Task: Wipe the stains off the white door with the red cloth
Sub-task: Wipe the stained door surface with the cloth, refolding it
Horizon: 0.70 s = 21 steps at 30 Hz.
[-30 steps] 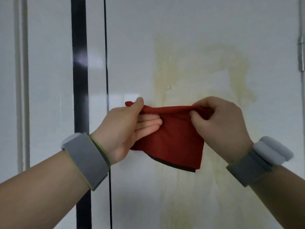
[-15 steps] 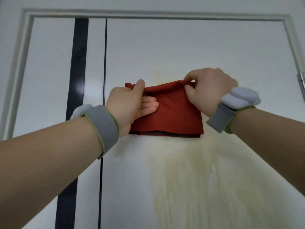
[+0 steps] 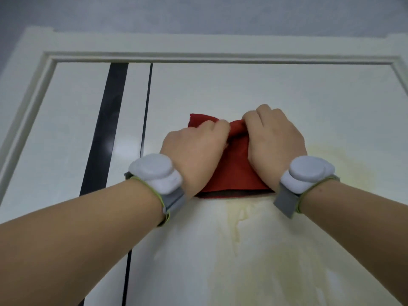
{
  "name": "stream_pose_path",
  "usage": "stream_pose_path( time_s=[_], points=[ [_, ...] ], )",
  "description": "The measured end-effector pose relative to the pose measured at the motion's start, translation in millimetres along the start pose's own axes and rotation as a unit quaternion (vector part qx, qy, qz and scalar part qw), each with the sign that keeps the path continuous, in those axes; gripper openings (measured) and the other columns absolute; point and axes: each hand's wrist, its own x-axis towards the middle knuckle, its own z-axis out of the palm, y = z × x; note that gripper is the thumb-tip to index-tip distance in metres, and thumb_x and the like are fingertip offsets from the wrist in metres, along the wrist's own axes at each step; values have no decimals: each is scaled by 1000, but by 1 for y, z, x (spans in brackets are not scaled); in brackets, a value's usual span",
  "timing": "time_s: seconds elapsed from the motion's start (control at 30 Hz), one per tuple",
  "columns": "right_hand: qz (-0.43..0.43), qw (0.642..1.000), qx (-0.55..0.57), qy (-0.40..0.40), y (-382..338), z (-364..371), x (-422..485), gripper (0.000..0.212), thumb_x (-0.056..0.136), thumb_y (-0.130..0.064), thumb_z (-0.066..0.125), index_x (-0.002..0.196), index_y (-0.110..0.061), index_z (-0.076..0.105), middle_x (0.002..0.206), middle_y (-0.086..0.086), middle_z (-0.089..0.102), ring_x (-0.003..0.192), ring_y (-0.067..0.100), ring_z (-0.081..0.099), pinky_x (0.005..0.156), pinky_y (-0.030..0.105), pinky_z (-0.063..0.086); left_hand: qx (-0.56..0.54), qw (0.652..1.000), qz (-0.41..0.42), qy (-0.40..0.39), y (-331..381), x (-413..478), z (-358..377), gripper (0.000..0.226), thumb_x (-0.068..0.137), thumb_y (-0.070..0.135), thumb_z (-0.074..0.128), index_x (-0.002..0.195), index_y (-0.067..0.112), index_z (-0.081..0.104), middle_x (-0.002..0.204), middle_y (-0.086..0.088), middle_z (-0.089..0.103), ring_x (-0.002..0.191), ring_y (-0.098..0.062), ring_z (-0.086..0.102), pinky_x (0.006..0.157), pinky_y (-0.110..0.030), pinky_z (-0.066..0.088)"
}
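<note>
A folded red cloth [image 3: 234, 173] lies against the white door [image 3: 287, 96], high on the panel. My left hand [image 3: 194, 149] and my right hand [image 3: 273, 140] both grip its top edge, with their fingertips close together and the cloth bunched between them. Yellowish stains [image 3: 254, 250] run down the door below the cloth, and another yellow patch [image 3: 337, 164] lies to the right of my right hand. Both wrists wear grey bands with white pads.
A wide black vertical stripe [image 3: 106, 129] and a thin dark line [image 3: 145, 107] run down the door left of the cloth. The white door frame [image 3: 198, 55] crosses the top, with grey wall [image 3: 198, 14] above it.
Both hands have raised the cloth up the door towards the frame's top and drawn close together, bunching its top edge. The view has tilted upward, and the backs of both hands now face me.
</note>
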Motion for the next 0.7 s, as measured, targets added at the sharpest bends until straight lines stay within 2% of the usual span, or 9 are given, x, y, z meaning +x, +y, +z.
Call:
stream_pose_path(
  time_s=[0.03,0.1,0.13,0.2,0.33,0.43,0.47,0.57,0.7],
  points=[
    [3,1000,11,11,2,4,-5,18,85,-1,60,101,-7,60,93,14,59,79,35,54,59,34,30,27,998,54,29,1,-3,6,11,102,27,48,112,21,45,99,-3,53,74,-30,52,56,-37,29],
    [7,999,41,27,5,10,-14,15,91,-8,60,106,-7,61,96,11,63,84,34,57,64,37,38,39,994,76,72,1,-3,13,12,92,12,63,102,13,57,87,-8,55,62,-30,49,52,-32,21],
    [0,998,49,32,7,11,-19,16,95,-12,56,108,-6,62,101,12,65,89,35,59,70,39,42,44,990,72,109,-1,0,19,11,88,13,68,95,11,60,81,-9,57,60,-31,51,53,-32,21],
    [-19,998,53,31,7,13,-25,26,100,-19,46,109,-3,63,116,17,67,106,38,61,87,41,48,65,984,72,152,-7,4,27,15,91,26,60,89,11,61,79,-10,59,64,-33,56,56,-34,26],
    [-6,997,77,19,9,23,-25,46,102,-30,38,127,2,61,133,21,61,126,39,56,104,44,47,124,981,59,136,-16,2,29,33,100,38,46,92,11,62,93,-12,61,83,-35,56,73,-45,35],
    [-16,998,63,17,11,25,-24,52,102,-33,36,135,2,59,139,20,59,130,38,55,110,43,42,139,967,113,180,-15,-1,28,22,102,24,48,97,9,63,101,-12,64,89,-36,57,78,-46,36],
    [-19,998,57,11,11,25,-25,54,103,-34,35,135,1,59,141,20,58,132,37,54,112,42,41,130,963,137,193,-15,-4,28,20,102,17,48,100,8,65,104,-13,66,90,-37,59,79,-46,39],
    [-12,999,51,-3,12,24,-25,58,104,-39,31,139,-1,56,148,18,54,138,34,50,115,41,39,101,955,190,203,-11,-6,25,32,101,4,37,104,8,69,104,-13,68,90,-37,62,80,-49,48],
    [-8,999,42,-20,11,22,-27,62,103,-43,27,143,-3,53,153,16,49,142,31,46,116,37,33,95,969,180,138,-14,-4,29,31,96,5,38,103,3,69,102,-17,67,84,-39,61,72,-49,51]
  ],
)
